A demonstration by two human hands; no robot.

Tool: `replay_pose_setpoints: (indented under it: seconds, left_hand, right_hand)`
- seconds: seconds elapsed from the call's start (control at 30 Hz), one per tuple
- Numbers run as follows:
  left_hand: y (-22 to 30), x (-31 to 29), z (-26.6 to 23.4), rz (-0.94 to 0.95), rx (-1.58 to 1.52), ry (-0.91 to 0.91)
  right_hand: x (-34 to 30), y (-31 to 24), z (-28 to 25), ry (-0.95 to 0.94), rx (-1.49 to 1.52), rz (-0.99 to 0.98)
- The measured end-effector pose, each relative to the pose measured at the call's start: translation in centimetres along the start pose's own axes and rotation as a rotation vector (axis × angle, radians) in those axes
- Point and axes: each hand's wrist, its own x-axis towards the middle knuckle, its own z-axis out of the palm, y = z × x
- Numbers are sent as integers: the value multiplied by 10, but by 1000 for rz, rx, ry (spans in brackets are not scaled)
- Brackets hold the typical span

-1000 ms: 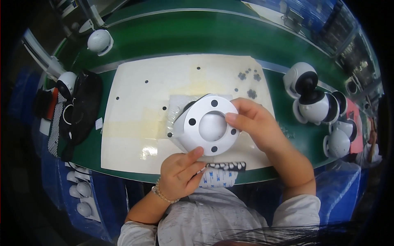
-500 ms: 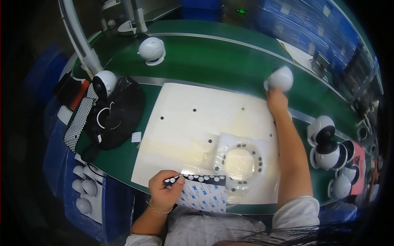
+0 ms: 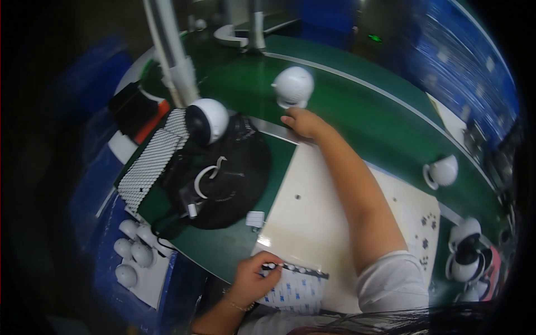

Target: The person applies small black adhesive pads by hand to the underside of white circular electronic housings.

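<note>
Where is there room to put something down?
On the green surface, between the white device near the right hand and the one farther right. Also white board between right forearm and held sheet, except one dark dot. Crowded around the black bundle and lower-right devices.

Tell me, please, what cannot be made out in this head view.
In the head view:
Whether the right hand touches the nearby device: blurred.
Part of the strip: covered by left hand.
Part of the board: hidden by right arm.
Left elbow: cut off by the lower edge.

Dim and slightly blurred, bending into black corners, with glare on the white board [image 3: 312, 218].
</note>
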Motion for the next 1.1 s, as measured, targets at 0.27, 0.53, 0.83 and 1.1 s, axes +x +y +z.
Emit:
replay_pose_setpoints:
  seconds: [0.27, 0.53, 0.83, 1.1]
  left_hand:
    - [-4, -2, 0, -7, -76, -8]
    - [-4, 3, 5, 180, -22, 104]
    - [25, -59, 73, 499, -152, -67]
    - [56, -70, 130, 562, -144, -111]
  right_hand:
    - [31, 25, 20, 562, -299, -86]
    - [-152, -2, -103, 681, -90, 6]
    - [-430, 16, -116, 339, 1247, 180]
    - [-457, 35, -98, 168, 996, 299]
